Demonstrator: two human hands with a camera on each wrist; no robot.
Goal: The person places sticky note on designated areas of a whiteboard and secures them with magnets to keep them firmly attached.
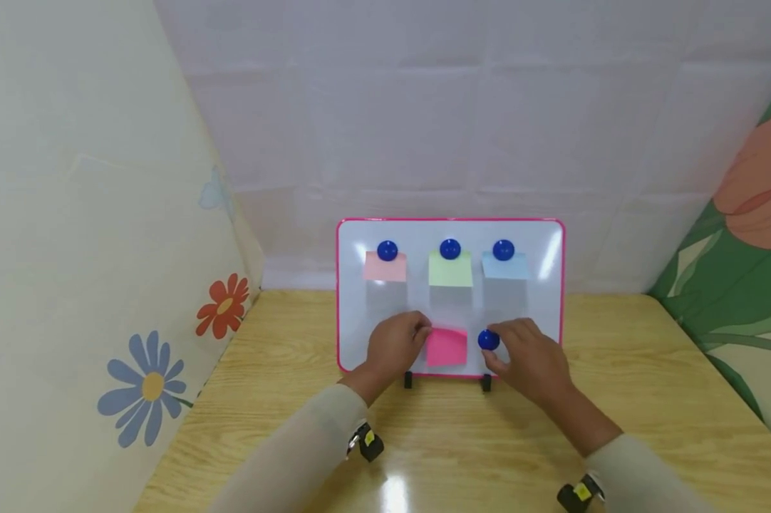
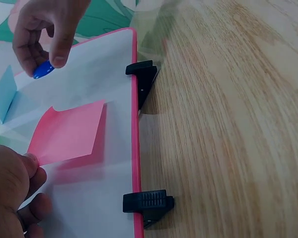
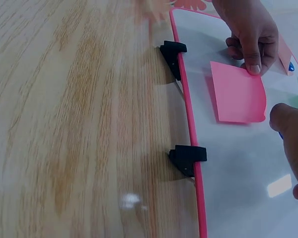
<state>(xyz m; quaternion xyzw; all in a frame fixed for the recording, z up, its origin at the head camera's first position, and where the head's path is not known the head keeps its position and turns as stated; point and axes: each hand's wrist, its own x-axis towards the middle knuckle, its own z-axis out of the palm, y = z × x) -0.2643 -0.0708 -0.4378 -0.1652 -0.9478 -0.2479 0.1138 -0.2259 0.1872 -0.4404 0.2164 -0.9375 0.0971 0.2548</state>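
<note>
My left hand (image 1: 395, 347) pinches the upper left corner of a bright pink sticky note (image 1: 447, 347), which lies over the lower middle of a pink-framed whiteboard (image 1: 353, 320). In the left wrist view the note (image 2: 72, 131) stands off the board, with a shadow beneath it. To the right of the note, my right hand (image 1: 531, 360) holds a round blue magnet (image 1: 488, 340) between thumb and fingers. That magnet (image 2: 43, 69) shows in front of the board in the left wrist view; in the right wrist view the hand (image 3: 295, 134) mostly hides it.
Along the board's upper part, blue magnets (image 1: 450, 249) sit over a peach note (image 1: 385, 267), a green note (image 1: 450, 271) and a blue note (image 1: 505, 266). Black stand feet (image 1: 486, 382) support the board on the wooden table (image 1: 296, 342). Behind hangs a pale cloth (image 1: 424, 128).
</note>
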